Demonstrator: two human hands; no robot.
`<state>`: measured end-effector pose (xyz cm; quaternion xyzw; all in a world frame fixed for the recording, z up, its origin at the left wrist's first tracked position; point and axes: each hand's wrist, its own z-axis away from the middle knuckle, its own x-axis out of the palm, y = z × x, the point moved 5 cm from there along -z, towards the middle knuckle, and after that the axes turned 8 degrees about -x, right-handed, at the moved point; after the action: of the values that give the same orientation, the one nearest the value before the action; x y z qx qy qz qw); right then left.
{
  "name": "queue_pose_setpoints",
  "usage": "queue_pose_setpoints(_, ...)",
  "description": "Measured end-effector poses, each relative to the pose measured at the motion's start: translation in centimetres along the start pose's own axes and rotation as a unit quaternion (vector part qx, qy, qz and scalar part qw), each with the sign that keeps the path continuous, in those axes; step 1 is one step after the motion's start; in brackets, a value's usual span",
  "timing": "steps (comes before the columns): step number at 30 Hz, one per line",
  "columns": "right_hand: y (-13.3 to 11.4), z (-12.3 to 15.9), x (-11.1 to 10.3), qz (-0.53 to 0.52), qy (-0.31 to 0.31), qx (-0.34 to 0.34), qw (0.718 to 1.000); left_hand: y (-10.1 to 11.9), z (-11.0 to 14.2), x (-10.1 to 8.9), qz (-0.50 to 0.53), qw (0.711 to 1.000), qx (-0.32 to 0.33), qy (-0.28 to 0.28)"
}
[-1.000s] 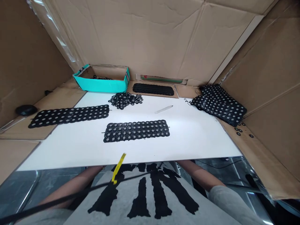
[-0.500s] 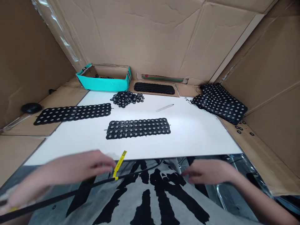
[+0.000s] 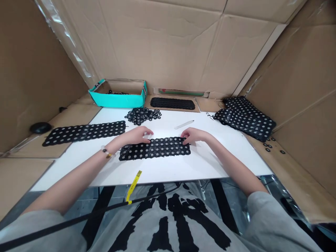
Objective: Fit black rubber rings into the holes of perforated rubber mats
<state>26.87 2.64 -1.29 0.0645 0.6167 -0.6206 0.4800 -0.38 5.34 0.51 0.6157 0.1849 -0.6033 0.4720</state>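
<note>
A black mat of joined rings with pale centres (image 3: 162, 148) lies flat on the white board. My left hand (image 3: 136, 134) rests over its upper left part, the thumb touching the top edge and the fingers spread beyond it. At the mat's upper right corner is my right hand (image 3: 194, 134), its curved fingers and thumb apart around the edge. Neither hand lifts the mat. Just beyond it are a pile of loose black rings (image 3: 143, 115) and a pale pen (image 3: 184, 124).
Another ring mat (image 3: 84, 133) lies left, near a round black object (image 3: 40, 127). A turquoise box (image 3: 118, 100) holds rings at the back, beside a folded black mat (image 3: 172, 103). Stacked mats (image 3: 248, 117) lie right. A black cable with a yellow tag (image 3: 133, 185) crosses in front.
Both hands have moved from the board's near edge forward onto the mat, left hand to its upper left part, right hand to its upper right corner. The mat stays in place.
</note>
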Motion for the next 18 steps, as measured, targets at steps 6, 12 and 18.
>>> queue_pose_setpoints(6,-1.5,0.3,-0.7,-0.332,0.04,-0.073,0.94,0.7,1.0,0.3,0.09,0.995,0.039,-0.006)
queue_pose_setpoints(12,-1.0,-1.4,1.7,-0.471,0.047,-0.047,0.88,-2.7,0.7,-2.0,0.159,0.987,-0.029,-0.008)
queue_pose_setpoints(18,-1.4,-3.6,3.5,-0.506,0.12,-0.068,0.851,0.7,-1.0,-4.0,0.002,0.983,-0.037,0.177)
